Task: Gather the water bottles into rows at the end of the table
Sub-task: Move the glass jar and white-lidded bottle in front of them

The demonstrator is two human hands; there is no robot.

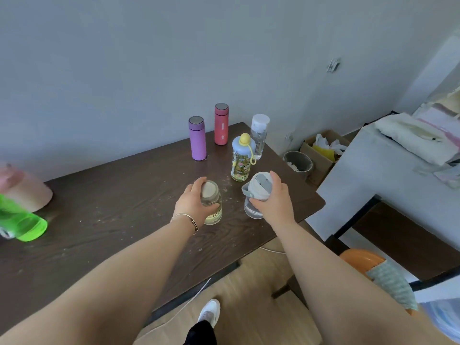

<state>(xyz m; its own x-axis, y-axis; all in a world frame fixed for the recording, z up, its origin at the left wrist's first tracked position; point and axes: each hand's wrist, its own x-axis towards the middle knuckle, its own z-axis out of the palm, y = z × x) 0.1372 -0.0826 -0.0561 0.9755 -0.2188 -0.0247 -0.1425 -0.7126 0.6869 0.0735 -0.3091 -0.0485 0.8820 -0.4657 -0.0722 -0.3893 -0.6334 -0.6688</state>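
From our head view, a green bottle (23, 224) and pink bottle (22, 188) stand near the table's (112, 220) left edge. Near its right edge, our left hand (194, 204) clasps a clear jar-like bottle (212, 207), and our right hand (272, 199) clasps a white-lidded bottle (256, 195); four bottles cluster at the far right corner.

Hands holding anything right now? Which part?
Left hand grips the clear glass bottle around its neck, under the tan lid. Right hand grips the clear bottle with the white lid at the lid.
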